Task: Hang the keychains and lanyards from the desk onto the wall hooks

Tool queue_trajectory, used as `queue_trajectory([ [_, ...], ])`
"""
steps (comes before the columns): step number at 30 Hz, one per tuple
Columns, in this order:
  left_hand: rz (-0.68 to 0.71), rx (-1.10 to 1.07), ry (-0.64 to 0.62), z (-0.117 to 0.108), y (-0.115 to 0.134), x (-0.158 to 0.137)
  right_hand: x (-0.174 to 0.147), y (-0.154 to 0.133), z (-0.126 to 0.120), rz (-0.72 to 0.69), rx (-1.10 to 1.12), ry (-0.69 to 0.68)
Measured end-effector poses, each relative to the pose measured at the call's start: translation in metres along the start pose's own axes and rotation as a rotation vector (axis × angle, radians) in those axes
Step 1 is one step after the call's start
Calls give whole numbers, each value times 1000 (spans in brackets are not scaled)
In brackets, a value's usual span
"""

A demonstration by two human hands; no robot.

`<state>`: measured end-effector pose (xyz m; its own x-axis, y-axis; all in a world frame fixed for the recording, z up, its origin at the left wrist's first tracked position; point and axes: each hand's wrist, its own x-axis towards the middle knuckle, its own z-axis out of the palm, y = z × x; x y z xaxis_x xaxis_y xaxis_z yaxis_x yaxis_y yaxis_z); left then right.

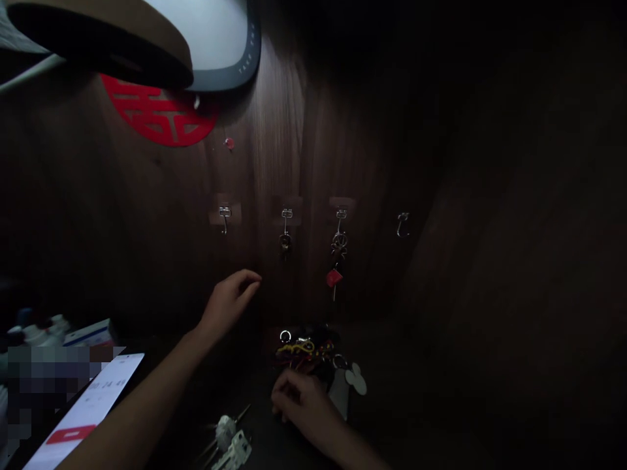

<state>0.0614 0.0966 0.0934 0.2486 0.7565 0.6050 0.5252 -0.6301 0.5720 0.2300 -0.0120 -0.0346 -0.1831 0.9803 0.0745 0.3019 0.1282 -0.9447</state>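
Observation:
My left hand [230, 301] is raised near the dark wood panel, below and left of a metal hook [287, 215] with a keyring [285, 243] hanging on it. Its thumb and forefinger are drawn together in a pinch, and nothing shows between them. My right hand [308, 401] is low over the dark surface, fingers curled; whatever they may hold is hidden. Just beyond it lies a tangle of yellow and dark cords [306, 349] with metal rings. A white mouse-head-shaped tag [356, 378] rests beside them. Several loose keys [235, 450] lie left of my right hand.
Another hook [341, 215] carries keys with a red tag [334, 278]. Bare hooks hang at the left [224, 219] and right [403, 224]. A lit phone screen [93, 405] and bottles [44, 333] stand at left. A red paper cutout [169, 117] is above.

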Motion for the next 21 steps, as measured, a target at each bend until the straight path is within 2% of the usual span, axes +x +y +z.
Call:
queue_trajectory([
  [4, -76, -9, -79, -2, -17, -36, 0, -2, 1, -8, -26, -22],
  [10, -238, -60, -290, -7, -34, -80, 0, -5, 1, -22, -87, -32],
  [17, -358, -107, -446, -11, -43, -112, 0, -6, 3, -20, -123, -42],
  [21, -401, -157, -582, -15, -45, -123, 1, -5, 4, -14, -132, -40],
])
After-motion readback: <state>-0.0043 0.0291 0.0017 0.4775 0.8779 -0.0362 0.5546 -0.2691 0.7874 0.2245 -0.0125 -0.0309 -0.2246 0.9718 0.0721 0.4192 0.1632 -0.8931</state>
